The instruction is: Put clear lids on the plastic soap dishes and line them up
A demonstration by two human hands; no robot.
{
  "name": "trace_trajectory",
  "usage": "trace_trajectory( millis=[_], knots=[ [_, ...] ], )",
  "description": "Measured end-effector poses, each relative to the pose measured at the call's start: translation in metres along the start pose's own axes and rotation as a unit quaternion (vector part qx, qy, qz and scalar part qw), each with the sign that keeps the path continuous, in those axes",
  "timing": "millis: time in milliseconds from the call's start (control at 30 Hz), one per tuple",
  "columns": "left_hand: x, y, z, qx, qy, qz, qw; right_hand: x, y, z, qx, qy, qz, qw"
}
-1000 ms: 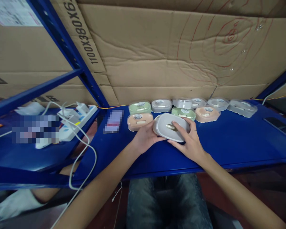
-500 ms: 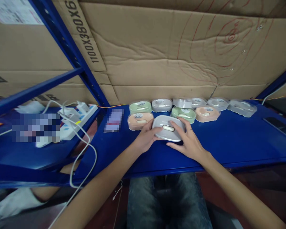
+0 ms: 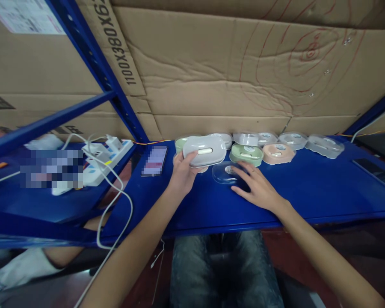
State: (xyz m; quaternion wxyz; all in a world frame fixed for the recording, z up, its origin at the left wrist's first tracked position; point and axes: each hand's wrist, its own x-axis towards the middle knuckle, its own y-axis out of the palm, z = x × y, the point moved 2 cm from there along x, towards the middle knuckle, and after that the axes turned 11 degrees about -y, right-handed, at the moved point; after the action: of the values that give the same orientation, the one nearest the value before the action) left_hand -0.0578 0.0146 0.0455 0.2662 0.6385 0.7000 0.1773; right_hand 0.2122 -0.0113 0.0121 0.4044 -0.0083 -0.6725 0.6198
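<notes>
The left hand (image 3: pixel 182 173) holds a grey oval box (image 3: pixel 204 150) lifted off the blue shelf (image 3: pixel 308 192), its grip closed around the box's left end with the thumb on the near side and the fingers hidden behind. The box's long axis runs left to right, parallel to the shelf's front edge, and its pale slot faces the camera. Just to the right of it and lower, a clear plastic lid (image 3: pixel 226 173) lies flat on the shelf, a little nearer the front edge than the rows of boxes. The right hand (image 3: pixel 255 188) rests over that lid's right end with fingers spread and flat, its grip wide and closed on nothing; whether the fingertips press the lid or only touch it cannot be told. So the lid lies right beside the right hand and to the lower right of the held box, the right hand being far nearer. Behind, along the back edge, stand a green box (image 3: pixel 246 153), a peach box (image 3: pixel 278 152) and several grey ones, against a cardboard wall (image 3: pixel 231 77).
</notes>
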Motion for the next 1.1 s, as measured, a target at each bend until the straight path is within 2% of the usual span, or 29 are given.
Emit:
trace_trajectory(
  millis=[67, 233, 367, 467, 600, 733, 800, 900, 1000, 1100],
  knots=[
    [0.001, -0.001, 0.000, -0.012, -0.009, 0.002, 1.000, 0.000, 0.001, 0.000, 0.005, -0.004, 0.037, 0.999],
    [0.002, 0.001, 0.003, -0.038, -0.041, 0.038, 0.998, -0.003, -0.004, 0.003, 0.023, 0.015, 0.047, 0.999],
    [0.000, 0.003, 0.004, -0.036, -0.052, 0.040, 0.997, -0.006, -0.005, 0.005, 0.078, 0.011, 0.065, 0.995],
    [0.000, 0.003, 0.006, -0.031, -0.049, 0.035, 0.998, -0.007, -0.016, 0.002, 0.144, 0.029, 0.006, 0.989],
    [0.001, 0.001, 0.009, -0.035, -0.049, 0.032, 0.998, -0.004, -0.045, -0.002, 0.229, 0.032, -0.107, 0.967],
    [-0.002, 0.004, 0.009, -0.029, -0.069, 0.038, 0.996, 0.022, -0.061, -0.003, 0.188, 0.039, -0.213, 0.958],
    [-0.005, 0.006, 0.009, -0.021, -0.089, 0.050, 0.995, 0.040, -0.054, -0.002, 0.130, 0.032, -0.228, 0.964],
    [-0.008, 0.009, 0.011, -0.002, -0.125, 0.088, 0.988, 0.060, -0.031, -0.002, 0.081, 0.001, -0.189, 0.979],
    [-0.007, 0.008, 0.015, 0.010, -0.146, 0.106, 0.983, 0.063, -0.008, -0.002, 0.083, -0.026, -0.162, 0.983],
    [-0.005, 0.007, 0.019, 0.011, -0.159, 0.117, 0.980, 0.057, 0.002, -0.002, 0.093, -0.032, -0.161, 0.982]
  ],
)
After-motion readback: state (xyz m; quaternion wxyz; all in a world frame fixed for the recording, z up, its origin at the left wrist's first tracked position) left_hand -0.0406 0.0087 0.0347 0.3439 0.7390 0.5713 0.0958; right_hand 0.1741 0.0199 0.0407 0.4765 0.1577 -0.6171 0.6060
